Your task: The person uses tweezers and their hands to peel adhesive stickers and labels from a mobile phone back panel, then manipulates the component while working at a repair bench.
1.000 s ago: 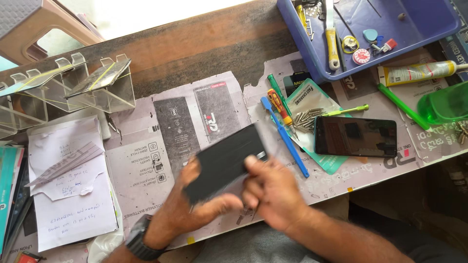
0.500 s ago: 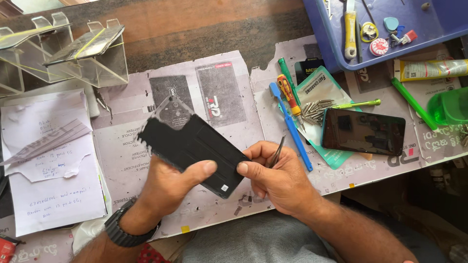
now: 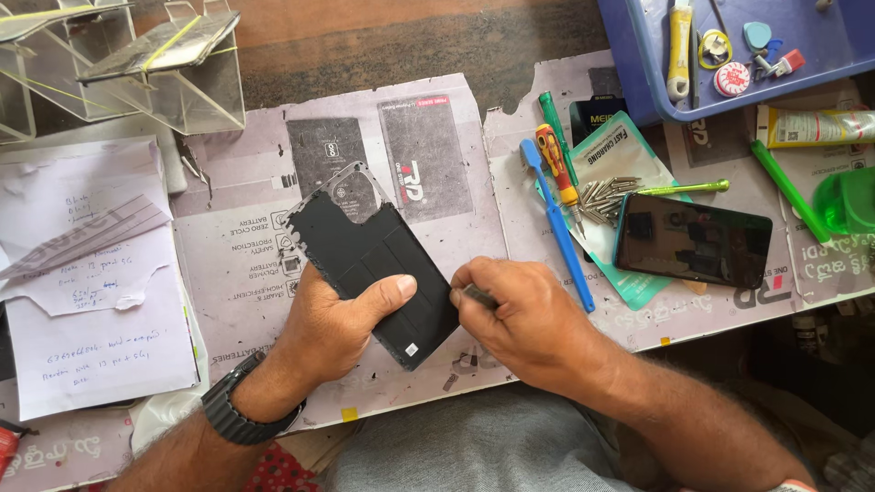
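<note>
- Currently: left hand (image 3: 342, 319) grips black phone back panel (image 3: 378, 273), tilted above desk (image 3: 264, 273), centre-near.
- Right hand (image 3: 519, 314) pinches thin metal tool (image 3: 480, 295) at panel's right edge.
- Judged: panel already off; phone (image 3: 693, 240) lies apart, right. Edge work unfinished.

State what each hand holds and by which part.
Left hand grips the flat black phone back panel at its lower edge, thumb on top. Right hand pinches a thin metal tool; grip point hidden.

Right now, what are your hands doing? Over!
Left hand grips black phone back panel, thumb on top. Right hand pinches small metal tool at panel's edge. Nothing between them.
</note>
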